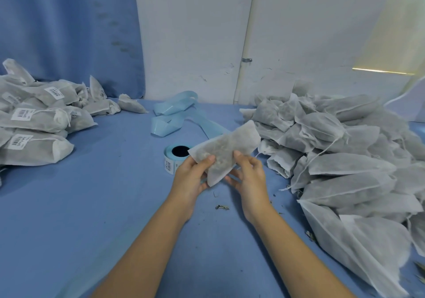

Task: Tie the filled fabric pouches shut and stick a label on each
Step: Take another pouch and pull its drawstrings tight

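Loose bits: dried leaf crumbs (222, 207) lie on the blue tabletop (115, 205), between the forearms.
Left grip (193, 173): clamped on the pouch's near-left edge, thumb on top and fingers underneath.
Right grip (249, 173): clamped on the pouch's right side, thumb on the upper face and fingers curled below.
Held pouch (226, 150): a filled white fabric pouch, raised off the tabletop between both grips, with no label on the face that shows.
Long axis: runs from the low corner between the grips up and away to the right. The far end stands free beyond both thumbs.
Drawstring: a thin string shows just beside the right thumb, so the right grip looks nearer for the tying pull. I cannot tell for sure which end is the mouth.
Label roll (171, 159): on the tabletop just behind the left grip, partly hidden by the pouch. Barcode stickers show, but their print is too small to read.
Untied pile (333, 148): unlabelled pouches heaped to the right.
Finished pile (39, 118): tied pouches to the far left, each with a white barcode label whose text is unreadable.
Backing strip (177, 111): pale blue ribbon coiled beyond the roll.
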The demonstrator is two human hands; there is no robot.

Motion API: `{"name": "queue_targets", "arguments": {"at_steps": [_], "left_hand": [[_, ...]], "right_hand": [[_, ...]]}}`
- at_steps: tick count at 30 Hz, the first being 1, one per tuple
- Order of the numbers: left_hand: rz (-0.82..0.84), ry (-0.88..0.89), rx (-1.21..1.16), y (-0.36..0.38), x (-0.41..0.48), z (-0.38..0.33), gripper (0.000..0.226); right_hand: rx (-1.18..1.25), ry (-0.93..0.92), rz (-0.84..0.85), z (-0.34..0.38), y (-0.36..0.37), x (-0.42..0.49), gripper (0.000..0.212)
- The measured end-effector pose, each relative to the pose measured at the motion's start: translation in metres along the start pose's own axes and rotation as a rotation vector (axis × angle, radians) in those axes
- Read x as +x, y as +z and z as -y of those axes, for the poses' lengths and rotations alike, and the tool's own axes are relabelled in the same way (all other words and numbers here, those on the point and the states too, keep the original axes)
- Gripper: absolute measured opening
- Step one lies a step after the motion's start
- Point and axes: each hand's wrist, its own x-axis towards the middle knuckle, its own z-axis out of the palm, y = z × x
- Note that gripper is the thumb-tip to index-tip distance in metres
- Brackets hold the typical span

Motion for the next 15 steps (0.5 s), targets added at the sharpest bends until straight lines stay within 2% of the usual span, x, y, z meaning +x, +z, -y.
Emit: {"name": "queue_targets", "arguments": {"at_steps": [2, 5, 7, 10, 13, 15], "left_hand": [[-0.001, 0.028, 0.022, 0.001, 0.000, 0.002, 0.022], [-0.017, 0.084, 0.065, 0.004, -0.001, 0.005, 0.022], [-0.091, 0.168, 0.158, 0.007, -0.001, 0.007, 0.022], [-0.256, 0.389, 0.345, 0.008, -0.001, 0.009, 0.028], [-0.341, 0.574, 0.578, 0.007, -0.006, 0.010, 0.035], [-0.314, 0.703, 0.702, 0.005, -0.010, 0.011, 0.048]], "right_hand": [[0.056, -0.017, -0.007, 0.002, -0.005, 0.002, 0.032], [-0.039, -0.110, 0.018, 0.005, -0.009, 0.003, 0.021], [-0.052, -0.196, -0.042, 0.008, -0.010, 0.005, 0.015], [-0.082, -0.358, -0.110, 0.013, -0.008, 0.008, 0.019], [-0.335, -0.518, -0.098, 0.009, -0.009, 0.007, 0.025], [-0.577, -0.562, -0.061, -0.001, -0.013, 0.006, 0.033]]}}
